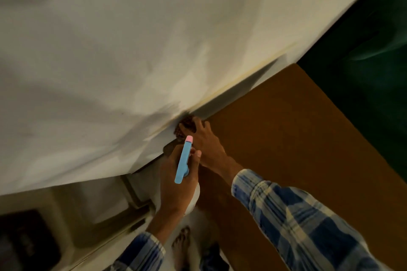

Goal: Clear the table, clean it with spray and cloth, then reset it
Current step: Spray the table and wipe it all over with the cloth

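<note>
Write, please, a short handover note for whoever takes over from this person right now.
Left hand: grips the spray bottle, nozzle pointing ahead toward the cloth.
Right hand: holds the bunched brown cloth at the far edge of the brown table, where it meets a white surface.
Done: clearing seems finished, since no tableware is in view. Whether the table has been sprayed cannot be told.
Left: finish wiping, then reset the table.
</note>
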Tool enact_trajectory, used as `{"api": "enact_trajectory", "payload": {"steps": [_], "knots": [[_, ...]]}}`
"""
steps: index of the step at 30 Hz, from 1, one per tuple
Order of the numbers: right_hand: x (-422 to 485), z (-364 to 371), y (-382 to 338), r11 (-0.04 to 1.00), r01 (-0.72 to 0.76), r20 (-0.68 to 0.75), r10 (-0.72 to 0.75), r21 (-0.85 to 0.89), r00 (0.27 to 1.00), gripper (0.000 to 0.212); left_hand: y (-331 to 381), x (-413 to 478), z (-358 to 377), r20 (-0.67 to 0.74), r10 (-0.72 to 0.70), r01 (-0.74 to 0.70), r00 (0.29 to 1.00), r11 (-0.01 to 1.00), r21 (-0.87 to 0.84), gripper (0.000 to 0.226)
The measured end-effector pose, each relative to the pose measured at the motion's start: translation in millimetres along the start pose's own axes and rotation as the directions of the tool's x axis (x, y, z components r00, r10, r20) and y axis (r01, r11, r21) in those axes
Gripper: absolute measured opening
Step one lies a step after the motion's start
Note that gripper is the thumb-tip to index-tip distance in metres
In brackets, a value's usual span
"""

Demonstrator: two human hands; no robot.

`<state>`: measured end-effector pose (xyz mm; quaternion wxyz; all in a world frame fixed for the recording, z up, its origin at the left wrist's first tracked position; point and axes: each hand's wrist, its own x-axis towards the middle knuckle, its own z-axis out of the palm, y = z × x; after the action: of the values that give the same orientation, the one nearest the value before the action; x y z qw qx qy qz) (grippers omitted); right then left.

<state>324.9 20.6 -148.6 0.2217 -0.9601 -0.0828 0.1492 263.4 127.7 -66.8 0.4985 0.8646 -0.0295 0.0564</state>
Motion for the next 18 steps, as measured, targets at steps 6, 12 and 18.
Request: {"api": "enact_trajectory", "payload": {"steps": [6,12,18], "knots": [[-29,10,-20,0.949,0.299,0.194,-0.277,-0.099,0.941,0.054,-31,-29,-43,-0.036,-0.049,0.051,0.998,0.997,0.050,0.030],[-95,7,10,0.845,0.496,0.444,-0.373,-0.201,0.815,0.080,-26,-33,-46,-0.050,-0.083,0.082,0.995,0.996,-0.026,0.020],[-97,-31,68,0.901,0.360,0.350,-0.265,-0.243,0.898,0.082,-3,-20,-9,0.004,-0.056,0.057,0.998,0.995,-0.076,0.044]]}}
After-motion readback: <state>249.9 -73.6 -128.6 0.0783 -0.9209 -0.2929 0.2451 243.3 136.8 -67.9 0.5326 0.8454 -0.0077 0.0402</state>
